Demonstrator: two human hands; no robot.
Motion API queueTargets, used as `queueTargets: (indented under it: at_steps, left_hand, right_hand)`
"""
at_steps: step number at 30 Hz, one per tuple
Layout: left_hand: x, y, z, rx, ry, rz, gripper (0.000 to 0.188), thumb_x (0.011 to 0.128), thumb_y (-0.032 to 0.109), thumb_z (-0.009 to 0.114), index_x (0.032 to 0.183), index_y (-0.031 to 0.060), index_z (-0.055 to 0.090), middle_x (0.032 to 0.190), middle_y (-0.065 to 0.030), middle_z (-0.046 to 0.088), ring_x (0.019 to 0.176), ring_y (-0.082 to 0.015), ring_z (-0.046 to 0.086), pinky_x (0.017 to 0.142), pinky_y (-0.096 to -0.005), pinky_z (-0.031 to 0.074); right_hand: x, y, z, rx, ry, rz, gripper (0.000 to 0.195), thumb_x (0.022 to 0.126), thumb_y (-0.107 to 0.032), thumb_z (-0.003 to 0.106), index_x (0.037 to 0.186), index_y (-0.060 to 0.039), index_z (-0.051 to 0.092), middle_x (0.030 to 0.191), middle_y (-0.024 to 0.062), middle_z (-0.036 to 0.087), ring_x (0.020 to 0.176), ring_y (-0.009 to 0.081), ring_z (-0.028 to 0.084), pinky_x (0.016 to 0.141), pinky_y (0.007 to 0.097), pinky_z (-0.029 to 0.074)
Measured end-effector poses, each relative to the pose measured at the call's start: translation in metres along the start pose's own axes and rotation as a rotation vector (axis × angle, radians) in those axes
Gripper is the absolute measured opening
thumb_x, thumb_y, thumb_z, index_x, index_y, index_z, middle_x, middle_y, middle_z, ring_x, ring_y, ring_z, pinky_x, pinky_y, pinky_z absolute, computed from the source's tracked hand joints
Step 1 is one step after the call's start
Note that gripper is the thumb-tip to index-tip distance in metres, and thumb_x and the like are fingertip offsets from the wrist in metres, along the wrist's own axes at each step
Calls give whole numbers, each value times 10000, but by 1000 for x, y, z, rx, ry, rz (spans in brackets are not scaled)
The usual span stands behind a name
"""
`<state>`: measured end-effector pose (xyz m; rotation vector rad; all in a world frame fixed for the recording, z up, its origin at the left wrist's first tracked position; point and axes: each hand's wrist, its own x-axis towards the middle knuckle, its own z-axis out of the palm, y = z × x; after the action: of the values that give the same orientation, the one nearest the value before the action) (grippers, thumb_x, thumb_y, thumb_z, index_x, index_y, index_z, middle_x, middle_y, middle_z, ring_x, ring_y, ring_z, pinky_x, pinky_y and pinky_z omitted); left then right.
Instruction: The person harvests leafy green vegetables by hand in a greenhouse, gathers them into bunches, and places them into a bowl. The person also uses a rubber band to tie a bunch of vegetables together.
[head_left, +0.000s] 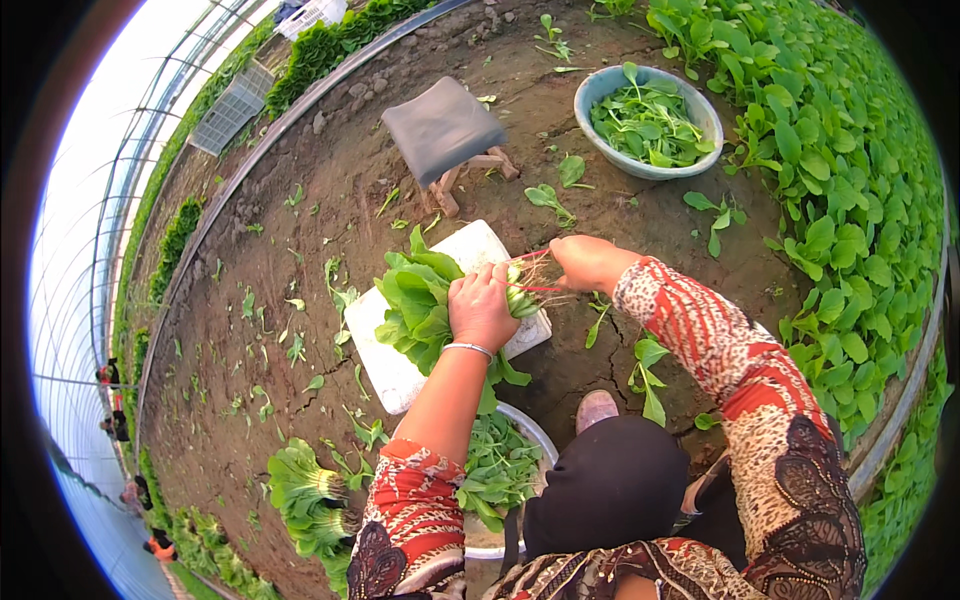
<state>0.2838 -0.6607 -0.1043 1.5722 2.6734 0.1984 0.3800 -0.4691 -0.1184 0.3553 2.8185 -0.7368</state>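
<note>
My left hand (484, 304) presses around a bunch of leafy greens (420, 296), its leaves to the left and its pale roots (541, 279) to the right. The bunch lies over a white foam board (382, 367) on the soil. A red band (534, 288) runs from the bunch near my left fingers to my right hand (586, 264). Stretched in two strands, it is gripped by my right fingers just beyond the roots. How far it goes around the stems is hidden by my left hand.
A basin of loose greens (652, 124) stands ahead right, beside dense growing plants (832, 225). A low padded stool (446, 131) is ahead. Another basin (536, 431) sits by my knee. Tied bunches (311, 495) lie at lower left. Plastic crates (234, 109) and several people (159, 546) are far left.
</note>
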Motion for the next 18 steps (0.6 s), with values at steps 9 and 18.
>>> queueTargets:
  at_steps: [9,18]
  left_hand:
    - [5,4,0,-93,4,-11,714,540,243,796,1198,135,538,1109,-99,603,985,-306,586,888,-393,420]
    - [5,3,-1,-46,-38,0,717,525,233,799,1180,125,531,1067,-73,590,985,-277,589,845,-382,422]
  right_hand:
    - [31,19,77,919,-242,222,179,820,-195,668,962,-89,640,856,33,680,719,122,643,516,300,471]
    - [-46,-10,117,2214,-332,64,194,936,-259,551,887,-75,589,667,-41,469,514,48,373,431,212,250]
